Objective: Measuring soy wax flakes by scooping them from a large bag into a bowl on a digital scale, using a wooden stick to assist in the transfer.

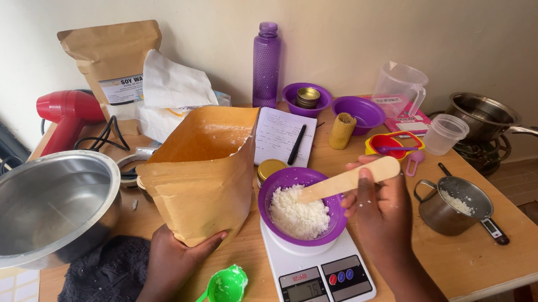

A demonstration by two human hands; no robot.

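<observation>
Weighing stage. Your right hand (381,209) pinches a flat wooden stick (348,178), fingers closed round its near end, its tip resting in the white flakes (296,213) that fill the purple bowl (300,206) on the kitchen scale (316,267). Your left hand (179,255) wraps the base of the open brown paper bag (199,180), standing upright just left of the bowl. A green scoop (224,289) lies near that hand. Judged next: level or adjust the flakes gently, keeping the bowl centred on the scale.
</observation>
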